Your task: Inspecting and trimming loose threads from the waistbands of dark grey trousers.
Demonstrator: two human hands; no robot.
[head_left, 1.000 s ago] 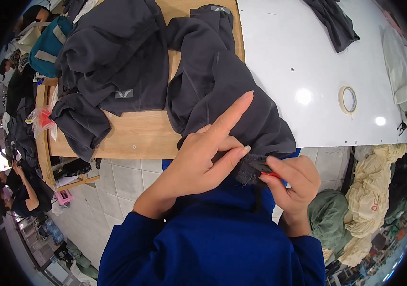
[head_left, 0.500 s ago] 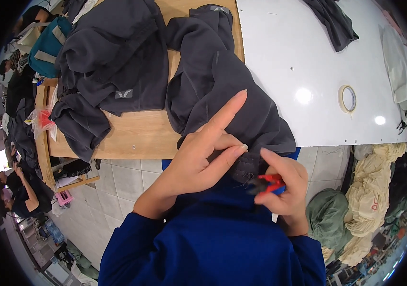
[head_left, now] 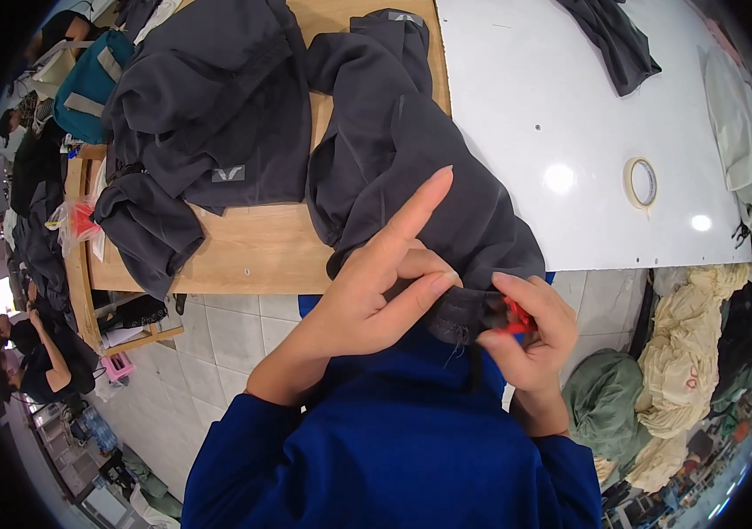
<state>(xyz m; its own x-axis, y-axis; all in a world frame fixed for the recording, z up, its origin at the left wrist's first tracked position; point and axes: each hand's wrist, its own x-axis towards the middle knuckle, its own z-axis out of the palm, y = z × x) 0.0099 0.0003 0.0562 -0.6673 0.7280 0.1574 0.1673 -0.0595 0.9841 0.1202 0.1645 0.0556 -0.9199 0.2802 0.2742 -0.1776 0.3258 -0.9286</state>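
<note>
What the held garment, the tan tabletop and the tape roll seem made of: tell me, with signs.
Held garment: matte, dark grey fabric, perhaps synthetic; it drapes in soft folds, with visible seams.
Tan tabletop: wood or wood-look laminate, smooth, by its tan, faintly streaked surface.
Tape roll: probably paper tape, by its cream colour; plastic film remains possible.

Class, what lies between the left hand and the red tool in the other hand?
In the head view, the dark grey garment end lies between the left hand and the red tool in the right hand.
</note>
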